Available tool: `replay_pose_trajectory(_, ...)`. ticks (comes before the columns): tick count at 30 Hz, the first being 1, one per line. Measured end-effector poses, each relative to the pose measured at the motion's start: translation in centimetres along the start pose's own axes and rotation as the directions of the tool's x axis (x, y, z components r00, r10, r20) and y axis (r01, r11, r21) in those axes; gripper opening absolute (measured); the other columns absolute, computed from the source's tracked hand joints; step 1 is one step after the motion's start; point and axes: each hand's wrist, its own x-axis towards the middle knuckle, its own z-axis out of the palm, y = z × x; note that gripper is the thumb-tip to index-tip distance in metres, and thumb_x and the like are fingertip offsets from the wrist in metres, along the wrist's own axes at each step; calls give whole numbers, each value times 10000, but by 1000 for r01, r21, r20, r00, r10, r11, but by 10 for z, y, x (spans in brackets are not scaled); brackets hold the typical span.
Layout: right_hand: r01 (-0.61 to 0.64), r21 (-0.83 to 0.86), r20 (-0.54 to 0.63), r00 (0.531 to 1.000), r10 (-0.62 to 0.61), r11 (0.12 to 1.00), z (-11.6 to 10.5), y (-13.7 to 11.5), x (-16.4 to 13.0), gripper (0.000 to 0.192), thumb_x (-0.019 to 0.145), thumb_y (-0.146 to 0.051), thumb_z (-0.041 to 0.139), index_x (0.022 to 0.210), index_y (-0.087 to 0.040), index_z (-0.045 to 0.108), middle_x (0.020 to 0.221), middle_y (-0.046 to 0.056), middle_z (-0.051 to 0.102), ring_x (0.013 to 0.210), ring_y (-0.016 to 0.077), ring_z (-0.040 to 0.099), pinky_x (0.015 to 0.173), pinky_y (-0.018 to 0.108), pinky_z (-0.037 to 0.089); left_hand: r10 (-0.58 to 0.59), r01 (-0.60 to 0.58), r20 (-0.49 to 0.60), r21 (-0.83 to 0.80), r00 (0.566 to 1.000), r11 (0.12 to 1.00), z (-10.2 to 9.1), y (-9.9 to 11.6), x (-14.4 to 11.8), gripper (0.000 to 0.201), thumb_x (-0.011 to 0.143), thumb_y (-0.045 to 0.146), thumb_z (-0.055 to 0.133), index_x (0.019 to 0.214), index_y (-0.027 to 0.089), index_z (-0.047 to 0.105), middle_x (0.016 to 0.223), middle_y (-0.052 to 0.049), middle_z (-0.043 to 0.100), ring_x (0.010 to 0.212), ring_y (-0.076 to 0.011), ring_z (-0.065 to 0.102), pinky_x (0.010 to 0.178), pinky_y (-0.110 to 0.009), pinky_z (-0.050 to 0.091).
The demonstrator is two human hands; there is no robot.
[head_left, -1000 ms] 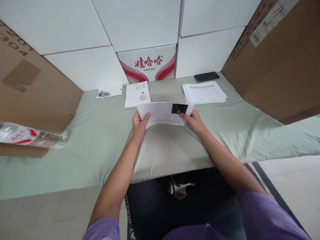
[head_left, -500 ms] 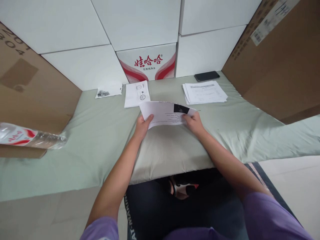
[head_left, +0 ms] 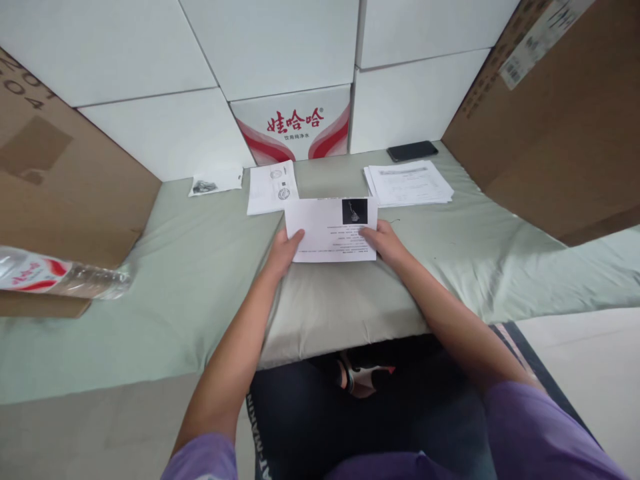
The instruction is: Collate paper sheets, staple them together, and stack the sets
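A white sheet of paper [head_left: 323,230], printed with lines of text and a dark picture at its upper right, is held up over the front of the cloth-covered surface. My left hand [head_left: 284,252] grips its left edge, thumb on the face and the other fingers hidden behind. On the opposite edge my right hand [head_left: 385,241] pinches it the same way. Just beyond its upper left corner lie stamped white papers [head_left: 267,189]. A stack of printed sheets [head_left: 410,185] rests behind it to the right.
A black phone [head_left: 413,151] lies at the back right. White boxes [head_left: 155,137] form a wall behind, with large cardboard boxes [head_left: 545,127] at the sides. A plastic bottle [head_left: 60,272] lies at left. A small white packet [head_left: 216,182] sits at the back left of the green cloth [head_left: 190,287].
The sheet was bowed and tilted half a second ago; now it is flatter and its printed face shows more fully. Both hands still hold its edges.
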Motion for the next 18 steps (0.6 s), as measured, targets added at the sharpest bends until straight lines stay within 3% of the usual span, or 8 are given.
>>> replay_pose_trajectory(3, 1, 6, -26, 1000, -1, 1000, -2, 1, 1, 253, 719, -358, 661, 865, -155, 693, 778, 66, 709, 799, 257, 674, 755, 398, 566, 22, -22, 21, 5, 1000, 1000, -2, 5, 0, 442, 781, 443, 750, 1124, 169, 705, 1075, -117, 767, 1060, -289, 717, 1000, -485, 540)
replay_pose_trajectory(6, 179, -142, -74, 979, -191, 974, -4, -2, -3, 266, 808, -406, 623, 858, -157, 703, 796, 68, 711, 837, 270, 680, 788, 417, 567, 92, -92, 13, 45, 996, 995, -5, 12, 1, 346, 757, 397, 742, 1010, 161, 720, 987, -98, 767, 1019, -270, 713, 958, -431, 548)
replay_pose_trajectory(8, 371, -292, -19, 919, -393, 881, -4, -5, -9, 294, 894, -421, 573, 924, -174, 730, 897, 83, 733, 938, 282, 693, 889, 438, 552, 171, -164, -51, 110, 984, 980, -9, 18, 4, 281, 748, 382, 740, 934, 172, 718, 974, -85, 755, 1012, -248, 701, 916, -377, 551)
replay_pose_trajectory(10, 544, -377, 124, 832, -541, 750, -2, -8, -14, 306, 947, -419, 546, 1065, -222, 748, 1067, 89, 746, 1076, 280, 686, 994, 440, 517, 177, -152, -151, 164, 972, 975, -14, 23, 6, 282, 755, 404, 737, 934, 188, 709, 979, -79, 741, 969, -220, 700, 816, -322, 561)
replay_pose_trajectory(12, 672, -376, 293, 739, -606, 638, 0, -9, -17, 313, 960, -404, 560, 1194, -281, 728, 1222, 77, 721, 1186, 265, 656, 1048, 438, 489, 3, 19, -183, 117, 983, 993, -21, 30, 8, 353, 805, 506, 675, 958, 189, 705, 944, -94, 738, 846, -213, 709, 672, -307, 562)
replay_pose_trajectory(13, 718, -365, 365, 696, -618, 593, 2, -9, -17, 319, 958, -391, 574, 1227, -299, 717, 1268, 71, 705, 1220, 260, 642, 1059, 444, 482, -132, 142, -144, 59, 981, 988, -25, 34, 8, 424, 834, 577, 616, 958, 182, 707, 914, -110, 742, 781, -225, 710, 614, -321, 560)
replay_pose_trajectory(15, 779, -353, 479, 626, -615, 518, 4, -9, -17, 319, 960, -350, 577, 1249, -314, 708, 1306, 58, 690, 1265, 252, 617, 1072, 463, 466, -362, 362, 8, -39, 932, 931, -34, 41, 6, 557, 865, 671, 503, 925, 161, 720, 865, -146, 752, 716, -266, 717, 561, -374, 570)
replay_pose_trajectory(18, 812, -384, 582, 583, -567, 440, 6, -9, -16, 313, 960, -297, 558, 1228, -314, 717, 1291, 43, 700, 1281, 251, 599, 1077, 490, 439, -463, 468, 88, -43, 882, 883, -47, 51, 3, 415, 829, 549, 624, 874, 152, 735, 811, -142, 764, 699, -275, 729, 565, -376, 590)
